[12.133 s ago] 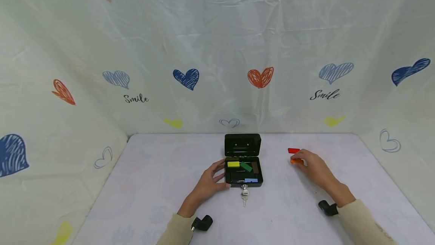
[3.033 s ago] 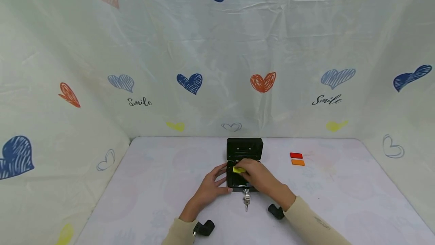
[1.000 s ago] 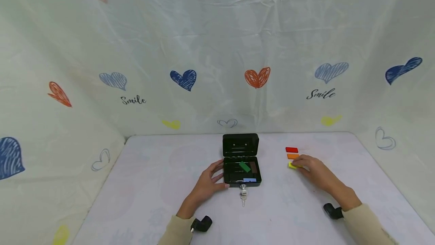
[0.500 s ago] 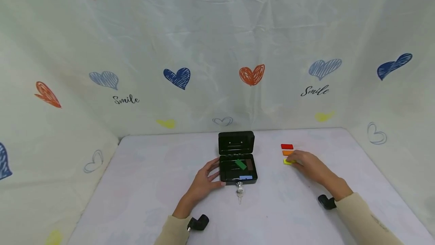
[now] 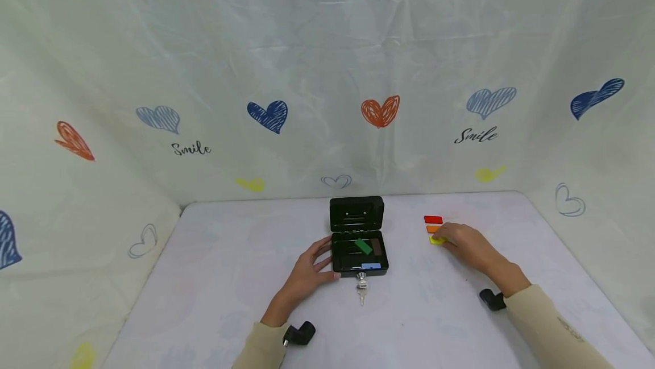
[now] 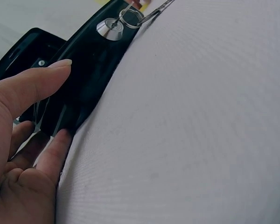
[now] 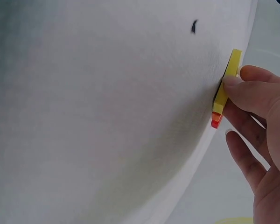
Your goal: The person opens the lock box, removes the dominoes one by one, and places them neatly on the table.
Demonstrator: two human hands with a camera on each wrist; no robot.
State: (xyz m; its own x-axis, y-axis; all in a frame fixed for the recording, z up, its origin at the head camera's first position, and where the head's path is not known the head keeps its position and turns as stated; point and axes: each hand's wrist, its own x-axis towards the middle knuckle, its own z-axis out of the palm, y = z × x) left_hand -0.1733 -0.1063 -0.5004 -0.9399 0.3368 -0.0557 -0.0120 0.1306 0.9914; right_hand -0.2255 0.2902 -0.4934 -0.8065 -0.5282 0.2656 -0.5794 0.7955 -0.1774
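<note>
A black cash box [image 5: 348,256] stands on the table with its lid [image 5: 356,214] up. My left hand [image 5: 305,275] holds the box's front left corner, thumb on the front face and fingers along the side; the left wrist view shows the thumb near the lock [image 6: 110,29]. Inside lie a green block [image 5: 364,246], a brown block [image 5: 376,247] and a light blue block [image 5: 370,266]. To the right, my right hand [image 5: 469,248] pinches a flat yellow block [image 7: 227,79] between thumb and fingers, at the table surface. An orange block [image 5: 432,229] and a red block [image 5: 433,219] lie just behind it.
Keys [image 5: 362,295] on a ring hang from the box's front lock over the white cloth-covered table [image 5: 399,335]. A pale curtain [image 5: 317,62] with printed hearts rises behind the table and at both sides.
Since the earliest frame, my right hand has set down the orange block, then brought the yellow block from the box to before it. Lately only small shifts of the yellow block show; my left hand stays.
</note>
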